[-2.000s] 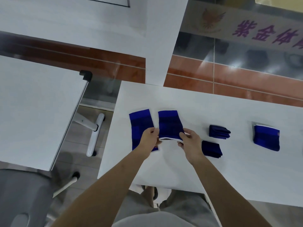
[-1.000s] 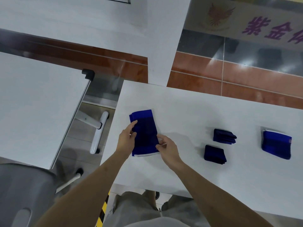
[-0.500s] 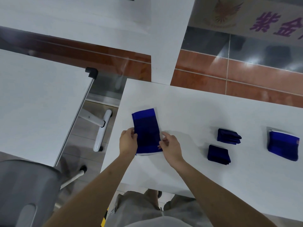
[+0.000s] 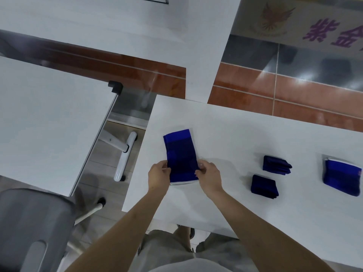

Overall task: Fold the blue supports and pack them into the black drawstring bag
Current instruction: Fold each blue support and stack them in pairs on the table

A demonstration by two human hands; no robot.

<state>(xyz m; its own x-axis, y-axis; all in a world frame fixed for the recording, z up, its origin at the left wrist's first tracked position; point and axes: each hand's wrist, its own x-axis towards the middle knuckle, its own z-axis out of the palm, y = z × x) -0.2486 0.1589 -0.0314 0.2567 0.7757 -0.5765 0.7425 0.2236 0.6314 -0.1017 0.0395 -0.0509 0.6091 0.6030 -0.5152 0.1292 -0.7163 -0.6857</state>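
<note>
Hands grip one blue support on the bench: my left hand pinches its left edge, my right hand its right edge.

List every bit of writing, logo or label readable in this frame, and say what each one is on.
"紫金": large purple characters on the pale banner at top right; the line is cut off by the frame edge.
Winged emblem with a faint arc of small text beneath it, on the same banner: too blurred to read.
Small reddish tag on the blue support at far right: too small to read.
No other writing shows.
</note>
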